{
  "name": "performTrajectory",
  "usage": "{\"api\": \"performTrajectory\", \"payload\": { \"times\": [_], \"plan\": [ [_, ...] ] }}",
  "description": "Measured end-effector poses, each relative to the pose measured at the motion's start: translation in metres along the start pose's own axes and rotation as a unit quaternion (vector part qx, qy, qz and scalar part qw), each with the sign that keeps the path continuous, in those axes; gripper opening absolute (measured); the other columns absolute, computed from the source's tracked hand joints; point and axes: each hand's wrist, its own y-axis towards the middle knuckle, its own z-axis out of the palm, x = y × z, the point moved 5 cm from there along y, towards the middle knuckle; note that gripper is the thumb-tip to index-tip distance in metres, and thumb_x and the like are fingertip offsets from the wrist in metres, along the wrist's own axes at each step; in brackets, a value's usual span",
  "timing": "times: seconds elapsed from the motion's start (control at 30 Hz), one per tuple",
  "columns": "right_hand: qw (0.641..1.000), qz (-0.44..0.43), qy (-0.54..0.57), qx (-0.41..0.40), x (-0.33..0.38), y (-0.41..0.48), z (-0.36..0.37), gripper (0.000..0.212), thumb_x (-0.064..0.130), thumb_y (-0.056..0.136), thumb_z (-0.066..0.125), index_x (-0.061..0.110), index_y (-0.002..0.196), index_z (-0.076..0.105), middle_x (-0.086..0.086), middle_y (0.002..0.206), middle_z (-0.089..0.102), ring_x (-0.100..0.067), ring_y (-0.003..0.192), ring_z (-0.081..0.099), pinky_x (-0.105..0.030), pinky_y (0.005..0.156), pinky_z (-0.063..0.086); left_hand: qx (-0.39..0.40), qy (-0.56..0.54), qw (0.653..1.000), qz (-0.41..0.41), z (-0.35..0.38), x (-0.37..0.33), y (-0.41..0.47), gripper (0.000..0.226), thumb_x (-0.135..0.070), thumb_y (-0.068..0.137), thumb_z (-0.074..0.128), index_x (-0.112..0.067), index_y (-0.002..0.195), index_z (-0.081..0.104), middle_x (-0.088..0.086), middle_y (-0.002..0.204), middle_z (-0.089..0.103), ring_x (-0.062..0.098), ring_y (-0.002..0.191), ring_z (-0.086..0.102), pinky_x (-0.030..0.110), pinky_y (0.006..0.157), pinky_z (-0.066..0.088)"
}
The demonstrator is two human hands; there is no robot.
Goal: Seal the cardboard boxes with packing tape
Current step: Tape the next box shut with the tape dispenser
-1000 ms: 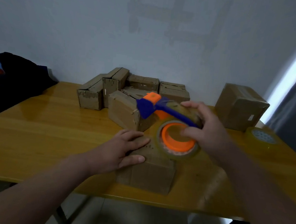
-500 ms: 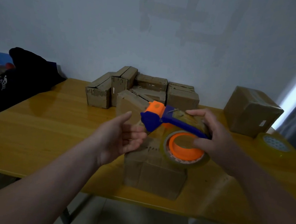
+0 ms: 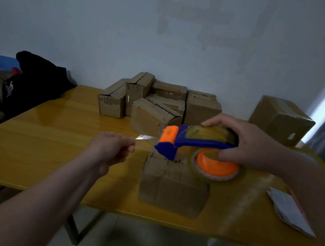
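Right hand point(image 3: 252, 146) curled round blue-and-orange tape dispenser point(image 3: 193, 142) above the near cardboard box point(image 3: 172, 187) at the table point(image 3: 41, 143) front edge, left hand point(image 3: 109, 150) raised beside it, fingers pinching the clear tape end point(image 3: 144, 137)

I can find only one piece of lettering: white characters under a small white emblem on the black fabric bundle point(image 3: 35, 83) off the far left corner of the yellow wooden table point(image 3: 41, 137). They run sideways and are too blurred for me to spell. The white sticker point(image 3: 292, 136) on the large brown cardboard box point(image 3: 273, 115) at the far right edge and the white printed paper sheet point(image 3: 290, 212) at the near right edge are both too small to read.
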Motion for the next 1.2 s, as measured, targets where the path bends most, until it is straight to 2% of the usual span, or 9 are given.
{"api": "performTrajectory", "payload": {
  "times": [0.2, 0.43, 0.6, 0.73, 0.87, 0.93, 1.0, 1.1, 1.2],
  "plan": [
    [0.999, -0.001, -0.025, 0.024, -0.005, 0.002, 0.003, 0.050, 0.017, 0.075, 0.072, 0.049, 0.107, 0.051, 0.008, 0.093, 0.062, -0.012, 0.075, 0.061, -0.034, 0.063, 0.053, -0.056, 0.000, 0.998, -0.005, -0.001, 0.028, 0.002, 0.020, -0.013, 0.087, 0.065, -0.005, 0.069, 0.062, 0.001, 0.049, 0.058, 0.008, 0.039, 0.045, 0.020, 0.042, 0.039],
    [0.999, 0.005, 0.038, 0.011, -0.010, -0.002, 0.005, 0.053, 0.029, 0.061, 0.066, 0.056, 0.104, 0.052, 0.002, 0.090, 0.065, -0.022, 0.071, 0.062, -0.040, 0.060, 0.053, -0.089, 0.000, 0.996, 0.004, 0.010, 0.050, 0.009, 0.030, -0.017, 0.087, 0.066, -0.007, 0.060, 0.059, -0.001, 0.046, 0.056, 0.008, 0.038, 0.042, 0.023, 0.042, 0.036],
    [0.998, -0.009, 0.063, -0.014, -0.015, -0.006, 0.008, 0.055, 0.027, 0.060, 0.067, 0.055, 0.106, 0.054, -0.001, 0.087, 0.064, -0.024, 0.067, 0.061, -0.040, 0.056, 0.051, -0.092, 0.100, 0.990, 0.039, 0.022, 0.063, 0.008, 0.040, -0.025, 0.090, 0.062, -0.014, 0.051, 0.054, -0.005, 0.040, 0.051, 0.006, 0.036, 0.044, 0.025, 0.045, 0.035],
    [0.997, -0.012, 0.071, -0.032, -0.017, -0.007, 0.009, 0.054, 0.028, 0.060, 0.067, 0.052, 0.106, 0.055, 0.006, 0.090, 0.062, -0.021, 0.066, 0.060, -0.033, 0.054, 0.050, -0.106, 0.214, 0.967, 0.084, 0.029, 0.059, 0.007, 0.037, -0.030, 0.094, 0.054, -0.013, 0.062, 0.056, -0.001, 0.051, 0.052, 0.014, 0.050, 0.047, 0.029, 0.053, 0.038],
    [0.996, -0.016, 0.081, -0.038, -0.016, -0.007, 0.010, 0.052, 0.025, 0.060, 0.067, 0.047, 0.107, 0.057, 0.010, 0.089, 0.062, -0.018, 0.065, 0.059, -0.023, 0.054, 0.048, -0.042, 0.289, 0.956, 0.017, 0.031, 0.064, 0.007, 0.030, -0.026, 0.095, 0.052, -0.007, 0.077, 0.064, 0.010, 0.074, 0.066, 0.026, 0.073, 0.061, 0.039, 0.067, 0.049],
    [0.996, -0.016, 0.082, -0.041, -0.016, -0.008, 0.009, 0.053, 0.025, 0.060, 0.067, 0.048, 0.107, 0.056, 0.012, 0.090, 0.062, -0.016, 0.066, 0.060, -0.022, 0.054, 0.048, -0.055, 0.268, 0.962, 0.021, 0.025, 0.059, 0.003, 0.023, -0.024, 0.093, 0.055, -0.007, 0.082, 0.066, 0.013, 0.083, 0.068, 0.030, 0.085, 0.063, 0.045, 0.079, 0.052],
    [0.995, -0.013, 0.089, -0.043, -0.017, -0.009, 0.010, 0.054, 0.026, 0.060, 0.067, 0.048, 0.107, 0.055, 0.015, 0.093, 0.061, -0.015, 0.070, 0.061, -0.021, 0.057, 0.050, -0.078, 0.152, 0.983, 0.068, 0.023, 0.045, -0.005, 0.016, -0.021, 0.093, 0.054, -0.015, 0.092, 0.069, 0.007, 0.094, 0.069, 0.024, 0.092, 0.063, 0.047, 0.089, 0.051],
    [0.994, -0.009, 0.093, -0.049, -0.021, -0.010, 0.010, 0.053, 0.025, 0.061, 0.068, 0.046, 0.108, 0.055, 0.018, 0.094, 0.060, -0.015, 0.075, 0.062, -0.028, 0.060, 0.054, 0.010, 0.072, 0.994, 0.085, 0.043, 0.034, -0.020, 0.043, -0.023, 0.092, 0.054, -0.026, 0.134, 0.049, -0.017, 0.117, 0.057, 0.001, 0.105, 0.052, 0.031, 0.097, 0.044],
    [0.993, -0.011, 0.098, -0.069, -0.022, -0.012, 0.009, 0.052, 0.018, 0.066, 0.071, 0.044, 0.109, 0.056, 0.015, 0.093, 0.060, -0.019, 0.074, 0.061, -0.035, 0.058, 0.052, 0.069, 0.157, 0.981, 0.092, 0.060, 0.041, -0.026, 0.076, -0.032, 0.087, 0.062, -0.029, 0.149, 0.018, -0.034, 0.097, 0.040, -0.012, 0.086, 0.044, 0.007, 0.068, 0.039]
  ]
}}
